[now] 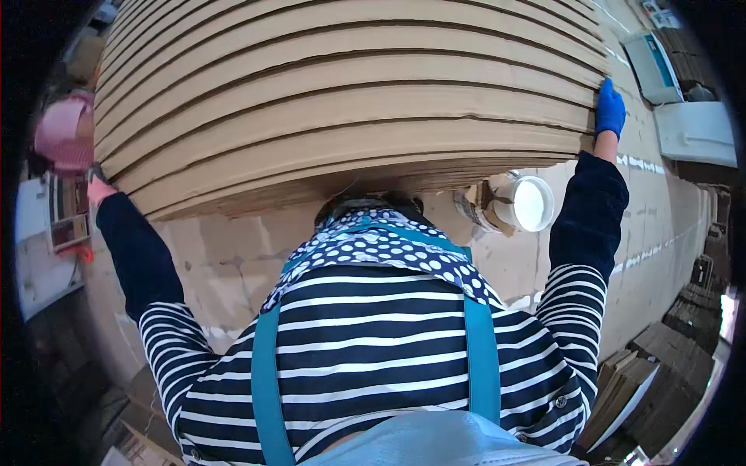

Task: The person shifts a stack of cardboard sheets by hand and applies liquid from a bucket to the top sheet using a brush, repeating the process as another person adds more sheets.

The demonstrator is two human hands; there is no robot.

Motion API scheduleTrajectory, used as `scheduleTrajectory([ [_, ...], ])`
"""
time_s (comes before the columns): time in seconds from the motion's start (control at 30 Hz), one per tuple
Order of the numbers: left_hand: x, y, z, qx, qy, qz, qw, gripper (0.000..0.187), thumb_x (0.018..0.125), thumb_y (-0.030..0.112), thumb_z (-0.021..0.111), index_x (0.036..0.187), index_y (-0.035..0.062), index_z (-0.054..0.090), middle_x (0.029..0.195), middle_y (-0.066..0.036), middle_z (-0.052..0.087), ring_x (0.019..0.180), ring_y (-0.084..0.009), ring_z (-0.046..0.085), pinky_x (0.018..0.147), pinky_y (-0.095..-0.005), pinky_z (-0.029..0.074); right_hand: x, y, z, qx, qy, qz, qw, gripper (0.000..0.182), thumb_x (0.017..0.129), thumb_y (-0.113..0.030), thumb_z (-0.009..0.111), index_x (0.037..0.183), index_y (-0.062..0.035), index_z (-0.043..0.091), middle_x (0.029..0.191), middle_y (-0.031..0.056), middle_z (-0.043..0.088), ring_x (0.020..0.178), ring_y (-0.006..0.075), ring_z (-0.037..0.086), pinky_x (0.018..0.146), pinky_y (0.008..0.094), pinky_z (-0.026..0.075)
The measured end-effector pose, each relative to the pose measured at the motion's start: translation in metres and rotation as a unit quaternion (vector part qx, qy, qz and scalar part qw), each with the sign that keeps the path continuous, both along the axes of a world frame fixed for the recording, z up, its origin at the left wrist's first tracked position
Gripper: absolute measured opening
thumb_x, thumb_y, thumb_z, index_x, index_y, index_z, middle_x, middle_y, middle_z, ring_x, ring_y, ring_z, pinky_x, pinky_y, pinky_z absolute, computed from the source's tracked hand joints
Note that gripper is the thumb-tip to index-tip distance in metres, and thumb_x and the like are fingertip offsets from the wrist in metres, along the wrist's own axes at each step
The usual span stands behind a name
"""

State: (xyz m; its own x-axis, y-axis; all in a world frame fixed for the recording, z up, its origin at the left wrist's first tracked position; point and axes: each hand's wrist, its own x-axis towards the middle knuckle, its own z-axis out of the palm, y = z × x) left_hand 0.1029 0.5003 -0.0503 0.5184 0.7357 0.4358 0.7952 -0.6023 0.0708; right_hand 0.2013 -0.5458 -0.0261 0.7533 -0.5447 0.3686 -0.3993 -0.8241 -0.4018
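A wide stack of brown cardboard sheets (334, 109), their edges stepped in overlapping rows, fills the space in front of me. At its right edge, my right hand (610, 110), in a blue glove, is closed on the cardboard. My left hand (99, 186) grips the near left corner of the stack; its fingers are partly hidden and look dark-covered. Both arms are spread wide, one at each side of the sheets.
Below the stack's near edge stands a white bucket (531, 203) on the floor, beside a torn brown carton (486, 206). A pink object (66, 132) is at the left. Flat cardboard piles (660, 373) lie at the lower right, and white panels (695, 132) at the upper right.
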Motion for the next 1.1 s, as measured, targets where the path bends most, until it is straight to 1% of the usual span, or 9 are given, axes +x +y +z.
scheduleTrajectory([
  [0.23,0.017,0.007,-0.028,0.063,0.186,-0.098,0.976,0.036,0.078,0.022,0.049,0.111,0.0112,0.043,0.102,-0.014,0.053,0.091,-0.0255,0.052,0.075,-0.0356,0.043,0.022,-0.063,-0.029,-0.091,0.012,0.144,0.985,0.049,0.078,-0.044,0.038,0.096,-0.0022,0.057,0.092,0.0197,0.057,0.087,0.0320,0.053,0.072,0.0390,0.041],
  [0.3,-0.010,-0.006,-0.004,0.099,0.311,-0.120,0.937,0.033,0.076,0.023,0.051,0.106,0.0071,0.048,0.098,-0.015,0.055,0.086,-0.0248,0.055,0.071,-0.0376,0.045,-0.034,0.035,0.008,0.361,-0.097,0.108,0.921,0.038,0.082,-0.025,0.039,0.112,-0.0038,0.047,0.109,0.0082,0.050,0.098,0.0180,0.047,0.083,0.0302,0.038],
  [0.4,-0.037,0.034,-0.005,0.128,-0.005,-0.283,0.951,0.025,0.080,0.011,0.042,0.101,0.0027,0.050,0.094,-0.014,0.057,0.088,-0.0267,0.054,0.076,-0.0364,0.042,0.024,-0.097,-0.065,0.173,-0.110,0.297,0.933,0.040,0.083,-0.027,0.041,0.111,0.0014,0.046,0.104,0.0109,0.053,0.089,0.0196,0.052,0.076,0.0287,0.042],
  [0.47,-0.037,0.005,0.017,-0.331,-0.182,-0.263,0.888,0.030,0.080,0.028,0.044,0.100,0.0069,0.051,0.094,-0.009,0.057,0.079,-0.0221,0.053,0.069,-0.0352,0.042,0.018,-0.070,-0.041,0.125,-0.035,0.165,0.978,0.049,0.083,-0.039,0.039,0.104,0.0035,0.051,0.094,0.0130,0.056,0.084,0.0203,0.052,0.072,0.0309,0.040],
  [0.5,-0.033,-0.010,0.027,-0.610,-0.335,-0.150,0.702,0.034,0.079,0.036,0.046,0.098,0.0083,0.052,0.089,-0.008,0.058,0.071,-0.0220,0.054,0.065,-0.0349,0.042,0.007,-0.053,-0.031,0.076,0.008,0.103,0.992,0.052,0.082,-0.042,0.038,0.101,0.0043,0.052,0.091,0.0136,0.057,0.082,0.0200,0.052,0.072,0.0316,0.040],
  [0.63,-0.036,-0.038,0.054,-0.604,-0.352,-0.125,0.704,0.039,0.079,0.044,0.043,0.094,0.0110,0.054,0.086,-0.002,0.058,0.063,-0.0138,0.049,0.061,-0.0279,0.039,0.009,-0.052,-0.030,0.047,-0.002,0.104,0.993,0.056,0.082,-0.047,0.036,0.096,0.0048,0.054,0.088,0.0161,0.058,0.081,0.0219,0.052,0.073,0.0327,0.039],
  [0.8,-0.002,-0.029,0.049,-0.478,-0.165,-0.263,0.822,0.039,0.080,0.041,0.042,0.095,0.0074,0.054,0.089,-0.004,0.058,0.075,-0.0148,0.052,0.067,-0.0296,0.039,0.003,-0.052,-0.030,0.101,-0.035,0.126,0.986,0.056,0.081,-0.046,0.036,0.097,0.0044,0.054,0.091,0.0184,0.057,0.082,0.0226,0.052,0.075,0.0331,0.038],
  [0.9,0.003,-0.053,0.068,-0.113,0.024,-0.478,0.871,0.035,0.082,0.033,0.041,0.100,0.0043,0.051,0.094,-0.011,0.057,0.088,-0.0189,0.052,0.074,-0.0275,0.038,0.012,-0.070,-0.037,0.057,-0.007,0.124,0.991,0.055,0.081,-0.046,0.037,0.099,0.0035,0.053,0.091,0.0177,0.058,0.083,0.0226,0.053,0.075,0.0323,0.038],
  [1.1,0.024,-0.001,0.067,0.073,0.143,-0.420,0.893,0.031,0.081,0.020,0.040,0.106,0.0042,0.048,0.096,-0.014,0.056,0.089,-0.0206,0.052,0.075,-0.0302,0.039,0.027,-0.099,-0.050,0.106,0.010,0.113,0.988,0.042,0.084,-0.033,0.037,0.104,0.0021,0.050,0.089,0.0163,0.058,0.076,0.0256,0.054,0.068,0.0344,0.041],
])
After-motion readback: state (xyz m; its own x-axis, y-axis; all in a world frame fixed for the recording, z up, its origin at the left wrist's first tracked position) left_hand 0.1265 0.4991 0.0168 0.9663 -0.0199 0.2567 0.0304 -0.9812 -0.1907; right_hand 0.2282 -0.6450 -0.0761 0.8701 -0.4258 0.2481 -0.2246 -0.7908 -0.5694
